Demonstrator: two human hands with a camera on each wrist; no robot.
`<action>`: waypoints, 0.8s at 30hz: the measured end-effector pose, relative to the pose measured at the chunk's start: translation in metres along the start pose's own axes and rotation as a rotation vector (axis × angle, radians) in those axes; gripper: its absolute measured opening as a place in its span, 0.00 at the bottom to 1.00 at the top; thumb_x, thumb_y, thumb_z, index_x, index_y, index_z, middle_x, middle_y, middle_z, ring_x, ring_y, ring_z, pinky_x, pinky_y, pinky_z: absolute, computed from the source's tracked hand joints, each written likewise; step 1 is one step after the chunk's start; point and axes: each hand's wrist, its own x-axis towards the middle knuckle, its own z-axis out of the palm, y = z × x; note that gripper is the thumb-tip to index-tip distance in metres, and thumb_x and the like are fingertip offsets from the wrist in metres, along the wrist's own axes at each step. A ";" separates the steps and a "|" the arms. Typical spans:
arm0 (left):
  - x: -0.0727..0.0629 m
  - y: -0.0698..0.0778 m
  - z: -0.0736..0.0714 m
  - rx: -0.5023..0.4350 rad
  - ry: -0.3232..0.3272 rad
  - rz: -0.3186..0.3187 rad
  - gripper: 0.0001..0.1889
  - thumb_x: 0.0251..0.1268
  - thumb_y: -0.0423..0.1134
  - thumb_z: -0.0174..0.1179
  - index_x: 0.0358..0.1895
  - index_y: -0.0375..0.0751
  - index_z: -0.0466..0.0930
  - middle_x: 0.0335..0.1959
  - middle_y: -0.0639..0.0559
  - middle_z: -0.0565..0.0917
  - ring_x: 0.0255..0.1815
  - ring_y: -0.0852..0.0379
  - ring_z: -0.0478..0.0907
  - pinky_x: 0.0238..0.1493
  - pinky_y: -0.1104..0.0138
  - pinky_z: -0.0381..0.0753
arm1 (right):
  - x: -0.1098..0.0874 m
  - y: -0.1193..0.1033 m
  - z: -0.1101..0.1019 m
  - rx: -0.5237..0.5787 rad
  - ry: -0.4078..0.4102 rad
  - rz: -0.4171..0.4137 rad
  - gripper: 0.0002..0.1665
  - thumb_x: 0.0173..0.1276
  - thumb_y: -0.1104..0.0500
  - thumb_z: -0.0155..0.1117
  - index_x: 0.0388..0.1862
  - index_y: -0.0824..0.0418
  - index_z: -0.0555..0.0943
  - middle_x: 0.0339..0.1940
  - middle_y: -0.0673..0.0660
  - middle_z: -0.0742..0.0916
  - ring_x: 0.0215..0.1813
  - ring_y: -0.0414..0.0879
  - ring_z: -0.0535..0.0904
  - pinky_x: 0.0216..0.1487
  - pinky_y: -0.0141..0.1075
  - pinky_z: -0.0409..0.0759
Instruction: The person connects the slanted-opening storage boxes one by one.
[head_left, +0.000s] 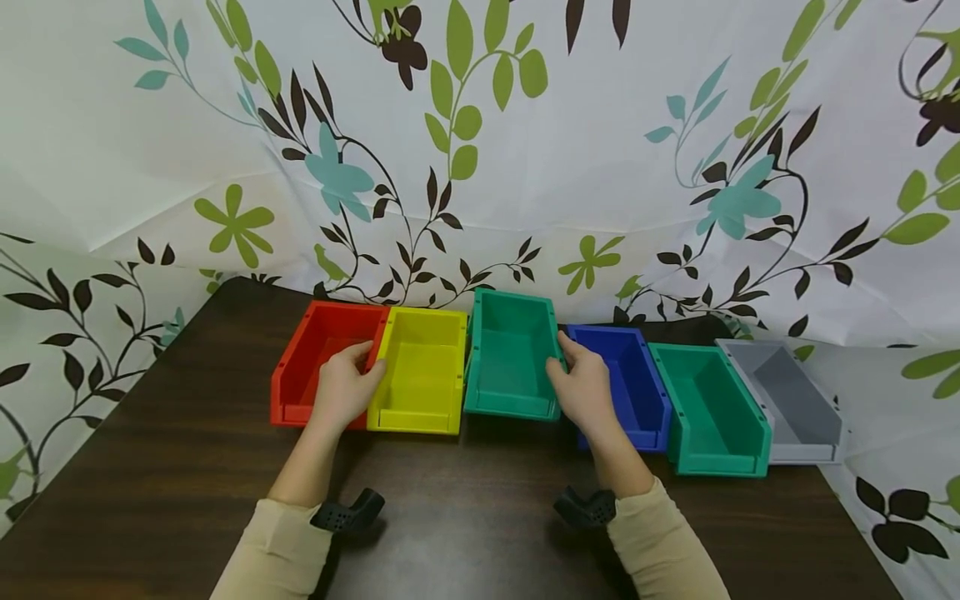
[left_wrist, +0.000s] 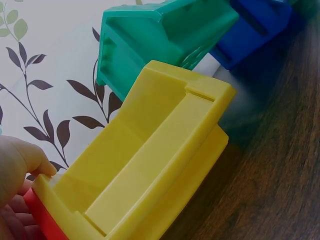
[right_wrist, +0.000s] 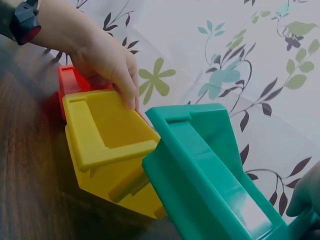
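Note:
A row of open-front plastic bins stands along the back of the table. My left hand point(head_left: 347, 385) pinches the left wall of the yellow bin point(head_left: 422, 358), where it meets the red bin point(head_left: 302, 362). In the left wrist view the thumb is on the yellow rim and the other fingers are on the red bin's side. My right hand point(head_left: 583, 385) holds the right wall of a green bin point(head_left: 513, 354), which looks tilted and raised off the table. That bin's left edge meets or overlaps the yellow bin's right edge. Both held bins have nothing inside.
Right of my right hand stand a blue bin point(head_left: 630, 387), a second green bin point(head_left: 708, 408) and a grey bin point(head_left: 787, 400). Behind the dark wooden table point(head_left: 465, 533) hangs a white leaf-patterned cloth point(head_left: 585, 167). Each wrist wears a black device point(head_left: 348, 510).

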 end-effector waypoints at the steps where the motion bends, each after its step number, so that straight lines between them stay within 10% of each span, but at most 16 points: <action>1: 0.000 0.000 0.000 0.000 0.001 0.001 0.25 0.65 0.39 0.54 0.62 0.27 0.70 0.56 0.32 0.78 0.52 0.40 0.77 0.55 0.49 0.77 | 0.000 -0.001 0.000 -0.017 0.005 -0.011 0.31 0.67 0.61 0.53 0.69 0.65 0.65 0.62 0.64 0.76 0.47 0.49 0.82 0.40 0.38 0.82; 7: 0.000 0.000 0.000 -0.001 0.008 0.003 0.26 0.65 0.40 0.53 0.62 0.27 0.70 0.55 0.32 0.78 0.51 0.40 0.78 0.54 0.49 0.78 | 0.002 -0.001 -0.001 -0.044 -0.008 -0.020 0.31 0.66 0.61 0.53 0.68 0.66 0.66 0.60 0.65 0.78 0.17 0.41 0.66 0.24 0.29 0.72; 11: 0.000 -0.001 0.000 -0.001 0.002 -0.001 0.26 0.65 0.40 0.53 0.62 0.27 0.70 0.56 0.31 0.78 0.53 0.40 0.77 0.55 0.49 0.77 | 0.004 0.002 -0.001 -0.047 -0.024 -0.022 0.31 0.66 0.61 0.54 0.68 0.65 0.66 0.61 0.64 0.77 0.37 0.45 0.82 0.32 0.32 0.79; 16: 0.001 -0.002 -0.001 0.000 -0.008 -0.008 0.26 0.65 0.40 0.53 0.63 0.27 0.69 0.57 0.31 0.77 0.55 0.40 0.77 0.56 0.49 0.77 | 0.005 0.004 -0.001 -0.012 -0.044 -0.004 0.31 0.67 0.62 0.54 0.69 0.65 0.65 0.65 0.63 0.74 0.61 0.51 0.75 0.50 0.44 0.82; 21: 0.001 -0.001 0.000 0.001 -0.004 0.002 0.26 0.65 0.40 0.53 0.62 0.27 0.69 0.56 0.31 0.78 0.54 0.40 0.78 0.55 0.49 0.77 | 0.004 0.003 -0.001 -0.009 -0.049 -0.012 0.31 0.68 0.61 0.54 0.69 0.65 0.65 0.65 0.64 0.74 0.61 0.52 0.76 0.48 0.43 0.83; 24: 0.000 -0.001 0.000 0.006 -0.002 0.014 0.26 0.65 0.40 0.53 0.62 0.27 0.70 0.55 0.31 0.79 0.52 0.40 0.78 0.54 0.49 0.78 | 0.000 0.000 0.001 -0.075 -0.023 -0.057 0.31 0.67 0.61 0.55 0.69 0.65 0.65 0.56 0.67 0.81 0.38 0.50 0.84 0.29 0.33 0.81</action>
